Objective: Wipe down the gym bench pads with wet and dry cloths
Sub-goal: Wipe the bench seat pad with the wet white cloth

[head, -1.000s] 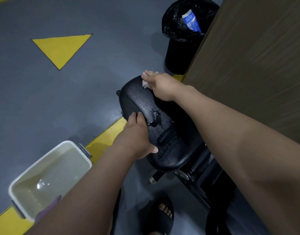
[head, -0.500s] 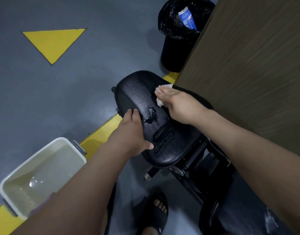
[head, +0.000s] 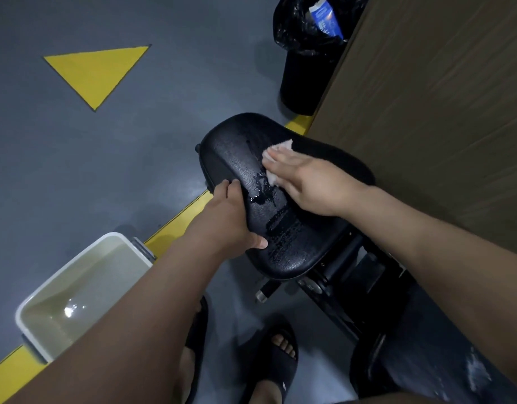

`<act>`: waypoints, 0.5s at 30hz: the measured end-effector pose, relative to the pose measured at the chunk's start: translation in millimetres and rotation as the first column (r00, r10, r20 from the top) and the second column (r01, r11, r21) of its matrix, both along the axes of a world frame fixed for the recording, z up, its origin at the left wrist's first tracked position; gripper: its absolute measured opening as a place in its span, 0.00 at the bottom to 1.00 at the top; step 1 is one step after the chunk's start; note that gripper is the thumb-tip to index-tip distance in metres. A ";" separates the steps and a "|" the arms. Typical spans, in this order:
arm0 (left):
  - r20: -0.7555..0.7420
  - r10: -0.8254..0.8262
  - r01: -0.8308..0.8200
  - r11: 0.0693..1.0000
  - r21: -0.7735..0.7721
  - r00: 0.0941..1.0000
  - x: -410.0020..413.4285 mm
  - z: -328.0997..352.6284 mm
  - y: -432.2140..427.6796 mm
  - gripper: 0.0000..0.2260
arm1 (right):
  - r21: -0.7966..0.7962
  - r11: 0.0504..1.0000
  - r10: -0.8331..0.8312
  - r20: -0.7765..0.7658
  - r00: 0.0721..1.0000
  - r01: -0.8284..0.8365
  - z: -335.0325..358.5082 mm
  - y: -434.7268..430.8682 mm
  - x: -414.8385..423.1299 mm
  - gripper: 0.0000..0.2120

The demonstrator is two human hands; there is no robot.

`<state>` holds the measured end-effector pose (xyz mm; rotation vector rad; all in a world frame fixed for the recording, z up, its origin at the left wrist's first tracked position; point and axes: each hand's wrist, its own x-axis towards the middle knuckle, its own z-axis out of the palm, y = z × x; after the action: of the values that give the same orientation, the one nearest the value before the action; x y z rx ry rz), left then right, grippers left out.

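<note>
A black bench seat pad (head: 236,153) slopes in the middle of the view, its surface wet with a small puddle near the centre. My right hand (head: 304,179) lies flat on a pale cloth (head: 280,148) and presses it onto the pad's upper right part. My left hand (head: 228,220) grips the pad's left edge, thumb on top and fingers curled under. A second black pad (head: 444,354), streaked with water, shows at the lower right.
A cream tub (head: 76,298) of water stands on the floor at lower left. A black lined bin (head: 306,53) holding a blue carton stands at the top, beside a wooden wall panel (head: 441,112). My feet in black slides (head: 277,363) are below the bench frame.
My right hand has dragged the cloth from the pad's far tip back toward its middle. My left hand keeps its grip on the pad's edge.
</note>
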<state>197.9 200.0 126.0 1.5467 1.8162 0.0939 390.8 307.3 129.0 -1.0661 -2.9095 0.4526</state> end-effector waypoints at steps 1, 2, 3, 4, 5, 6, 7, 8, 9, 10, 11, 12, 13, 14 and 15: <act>0.002 -0.001 0.001 1.000 0.000 1.000 -0.1 -0.7 -0.4 0.61 | 0.006 1.000 0.006 0.004 1.000 -0.006 0.4 -9.8 10.2 0.24; 0.003 -0.002 0.002 1.000 0.000 1.000 -0.3 -1.2 -1.1 0.61 | 0.007 1.000 0.004 0.011 1.000 -0.004 -1.8 -16.2 16.3 0.24; 0.004 -0.002 0.002 1.000 0.000 1.000 -0.6 -1.7 -1.8 0.61 | 0.005 1.000 -0.008 0.013 1.000 0.008 -4.4 -18.9 17.6 0.24; 0.005 0.000 0.000 1.000 0.002 1.000 -0.8 -2.1 -2.2 0.61 | 0.002 1.000 -0.027 0.018 0.999 0.026 -5.8 -17.4 14.3 0.23; 0.005 0.002 -0.002 1.000 0.003 1.000 -1.0 -2.1 -2.4 0.60 | -0.003 0.999 -0.042 0.023 0.999 0.042 -6.0 -13.3 7.9 0.23; 0.005 0.001 -0.001 1.000 0.004 1.000 -0.8 -2.0 -2.4 0.60 | -0.005 0.998 -0.058 0.032 0.998 0.058 -4.6 -8.2 -1.4 0.24; 0.005 0.000 0.000 1.000 0.008 1.000 -0.8 -2.1 -2.1 0.60 | 0.000 0.998 -0.065 0.046 0.997 0.065 -3.7 -0.6 -12.4 0.24; 0.005 0.000 0.000 1.000 0.012 1.000 -0.6 -2.1 -1.7 0.60 | 0.012 0.998 -0.067 0.064 0.996 0.066 -2.3 9.0 -24.4 0.24; 0.009 0.002 -0.002 1.000 0.014 1.000 -0.5 -2.2 -1.8 0.60 | 0.033 0.998 -0.062 0.082 0.995 0.060 -2.3 20.8 -37.7 0.23; 0.012 0.004 -0.004 1.000 0.016 1.000 -0.4 -2.4 -2.1 0.60 | 0.055 0.997 -0.058 0.109 0.992 0.052 -2.7 33.2 -51.3 0.22; 0.014 0.006 -0.006 1.000 0.017 1.000 -0.5 -3.1 -2.1 0.60 | 0.070 0.996 -0.060 0.136 0.989 0.051 -3.7 45.2 -64.9 0.22; 0.015 0.005 -0.005 1.000 0.019 1.000 -0.7 -3.9 -2.4 0.60 | 0.074 0.996 -0.066 0.161 0.985 0.055 -4.0 56.0 -77.7 0.22; 0.016 0.004 -0.004 1.000 0.023 1.000 -1.2 -4.9 -2.7 0.60 | 0.074 0.996 -0.072 0.180 0.981 0.059 -4.7 65.3 -90.1 0.22; 0.018 0.003 -0.004 1.000 0.027 1.000 -1.9 -5.8 -2.9 0.60 | 0.064 0.996 -0.079 0.198 0.977 0.068 -5.8 73.5 -100.9 0.22; 0.022 0.006 -0.006 1.000 0.028 1.000 -2.9 -6.4 -3.2 0.60 | 0.052 0.996 -0.086 0.212 0.973 0.077 -6.2 79.5 -110.1 0.22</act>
<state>195.0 196.9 119.6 1.5537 1.8098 0.1390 280.7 386.7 122.8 -1.2989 -3.0257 0.2876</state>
